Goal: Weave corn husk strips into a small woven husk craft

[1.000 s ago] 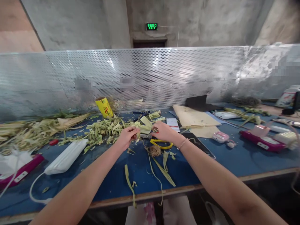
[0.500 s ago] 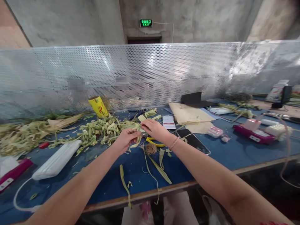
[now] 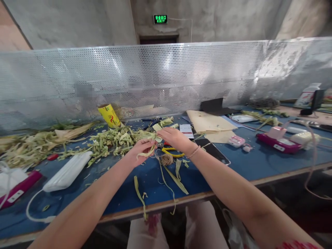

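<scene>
Above the middle of the table, my left hand [image 3: 140, 151] pinches a pale green corn husk strip [image 3: 148, 153], whose loose end curls over the fingers. My right hand [image 3: 176, 139] meets it from the other side, its fingers closed on the upper part of the same husk piece; its thumb is mostly hidden. Just below the hands lie a small ball of brown twine [image 3: 166, 159] and a tool with yellow handles [image 3: 172, 152], partly covered by my right hand. Loose husk strips [image 3: 176, 180] are nearer the table edge.
Husk scraps [image 3: 118, 140] heap at left beside a yellow tube [image 3: 110, 116]. A white power strip [image 3: 68, 172] with a cable lies left. Rightward are a dark phone [image 3: 216, 153], brown paper [image 3: 207, 121] and a magenta box [image 3: 278, 143]. A perforated metal screen [image 3: 160, 76] stands behind.
The husk strip's loose end, hanging below my fingers before, now swings left across my left hand. Both hands stay close together, and the view has shifted slightly.
</scene>
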`<state>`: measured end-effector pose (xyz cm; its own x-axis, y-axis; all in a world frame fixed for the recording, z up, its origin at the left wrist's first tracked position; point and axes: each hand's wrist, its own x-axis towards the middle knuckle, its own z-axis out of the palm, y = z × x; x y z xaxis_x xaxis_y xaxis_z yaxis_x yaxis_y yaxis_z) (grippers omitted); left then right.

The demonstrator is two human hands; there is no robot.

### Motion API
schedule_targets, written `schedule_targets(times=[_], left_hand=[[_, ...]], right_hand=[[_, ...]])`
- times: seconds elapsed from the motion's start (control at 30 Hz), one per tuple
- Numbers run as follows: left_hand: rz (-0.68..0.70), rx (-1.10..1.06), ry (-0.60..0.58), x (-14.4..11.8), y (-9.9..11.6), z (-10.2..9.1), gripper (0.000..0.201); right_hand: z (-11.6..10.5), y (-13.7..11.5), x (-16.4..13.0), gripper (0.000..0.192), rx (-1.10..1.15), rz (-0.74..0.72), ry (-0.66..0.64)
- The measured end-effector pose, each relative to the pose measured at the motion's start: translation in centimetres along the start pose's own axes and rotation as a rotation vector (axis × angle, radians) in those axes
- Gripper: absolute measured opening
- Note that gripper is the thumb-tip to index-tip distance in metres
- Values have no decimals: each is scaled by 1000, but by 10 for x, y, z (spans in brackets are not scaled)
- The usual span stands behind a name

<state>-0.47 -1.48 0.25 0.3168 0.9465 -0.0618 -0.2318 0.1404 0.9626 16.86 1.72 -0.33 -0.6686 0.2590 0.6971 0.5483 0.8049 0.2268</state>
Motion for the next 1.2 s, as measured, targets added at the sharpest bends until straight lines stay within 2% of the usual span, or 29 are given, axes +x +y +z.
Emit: schedule_targets(times=[0.23, 0.47, 0.57, 0.73, 0.83, 0.97, 1.07, 1.2], left_hand=[[21, 41, -2, 3, -6, -5, 15], [110, 124, -8, 3, -8, -6, 19], [164, 182, 34, 6, -9, -6, 18], [232, 209, 158, 8, -9, -7, 25], [282, 240, 214, 9, -9, -8, 24], [347, 226, 239, 11, -8, -9, 20], [387, 168, 308, 13, -6, -11, 21], [390, 105, 394, 15, -1, -17, 23]], right_hand=[[1, 2, -1, 27, 96, 37, -11], [7, -7, 4, 25, 442, 437, 96], [4, -11, 6, 25, 595, 577, 27], [6, -17, 7, 25, 1022, 788, -213], [14, -20, 5, 27, 1173, 779, -301], [21, -21, 3, 25, 1228, 756, -365], [19, -21, 5, 23, 1172, 708, -412], [10, -21, 10, 21, 1052, 717, -380]])
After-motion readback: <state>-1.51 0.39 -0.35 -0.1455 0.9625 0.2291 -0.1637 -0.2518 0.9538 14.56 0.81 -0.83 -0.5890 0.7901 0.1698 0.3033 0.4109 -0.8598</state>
